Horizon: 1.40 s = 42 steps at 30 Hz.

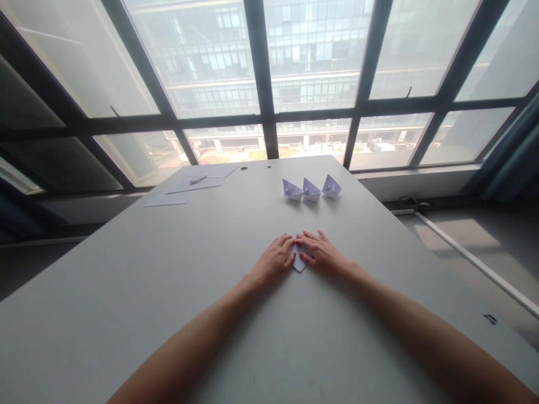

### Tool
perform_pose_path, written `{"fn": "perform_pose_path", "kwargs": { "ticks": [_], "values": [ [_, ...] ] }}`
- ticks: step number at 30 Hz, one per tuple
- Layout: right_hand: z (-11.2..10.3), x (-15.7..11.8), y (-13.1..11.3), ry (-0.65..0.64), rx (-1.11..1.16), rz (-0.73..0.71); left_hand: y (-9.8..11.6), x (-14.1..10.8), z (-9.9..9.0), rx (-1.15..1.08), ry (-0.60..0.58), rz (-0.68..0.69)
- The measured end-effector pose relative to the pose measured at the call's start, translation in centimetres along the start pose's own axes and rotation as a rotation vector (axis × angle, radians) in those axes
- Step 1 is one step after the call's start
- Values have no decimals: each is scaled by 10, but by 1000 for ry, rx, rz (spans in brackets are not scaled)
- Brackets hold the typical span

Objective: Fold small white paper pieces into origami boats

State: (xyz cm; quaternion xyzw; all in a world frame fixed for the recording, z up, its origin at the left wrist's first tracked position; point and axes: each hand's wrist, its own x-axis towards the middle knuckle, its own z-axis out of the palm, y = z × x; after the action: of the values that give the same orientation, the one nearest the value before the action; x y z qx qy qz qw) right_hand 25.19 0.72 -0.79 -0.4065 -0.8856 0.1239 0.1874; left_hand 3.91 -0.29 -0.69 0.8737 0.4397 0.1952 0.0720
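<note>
The folded paper [299,266] is lying flat on the white table [168,286], a little right of the middle of the scene, with its pointed end facing the near side. Both hands are covering most of it, so its full outline is not showing.

The left hand [275,257] is resting over the left side of the paper, its fingers reaching toward the far end and its thumb lying close to the middle. The right hand [322,252] is lying over the right side, palm down, its fingers spreading. Neither hand is clenching: both are bearing on the paper from above with extended fingers. The fingertips of the two hands are nearly meeting at the far end.

Beyond the hands, slightly to the right, three folded paper boats are standing in a row: a left boat [293,192], a middle boat [312,193] and a right boat [332,188]. The right one is sitting slightly farther back. Whether the boats are touching cannot be told.

At the far left of the table, loose sheets [166,201] are lying partly overlapped, and a small white object [197,179], its kind unclear, is resting on them. Daylight is entering through the dark-framed window [311,56] on the far side. A curtain [514,151] is hanging at the right.
</note>
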Motion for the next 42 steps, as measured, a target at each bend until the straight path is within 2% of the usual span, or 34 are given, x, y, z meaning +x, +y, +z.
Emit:
{"fn": "perform_pose_path", "kwargs": {
  "ticks": [7,22,32,38,42],
  "values": [
    [0,1,-1,-22,-37,29,-4,-1,4,67,-140,-32],
    [2,3,3,-71,-77,28,-1,-1,-4,162,-252,7],
    [2,3,3,-60,-56,24,1,-1,-4,94,-189,16],
    [-2,1,0,-39,-13,-32,3,0,-4,40,-31,-33],
    [-3,-1,-1,7,23,-43,2,-1,-4,23,-70,-24]
  ]
}}
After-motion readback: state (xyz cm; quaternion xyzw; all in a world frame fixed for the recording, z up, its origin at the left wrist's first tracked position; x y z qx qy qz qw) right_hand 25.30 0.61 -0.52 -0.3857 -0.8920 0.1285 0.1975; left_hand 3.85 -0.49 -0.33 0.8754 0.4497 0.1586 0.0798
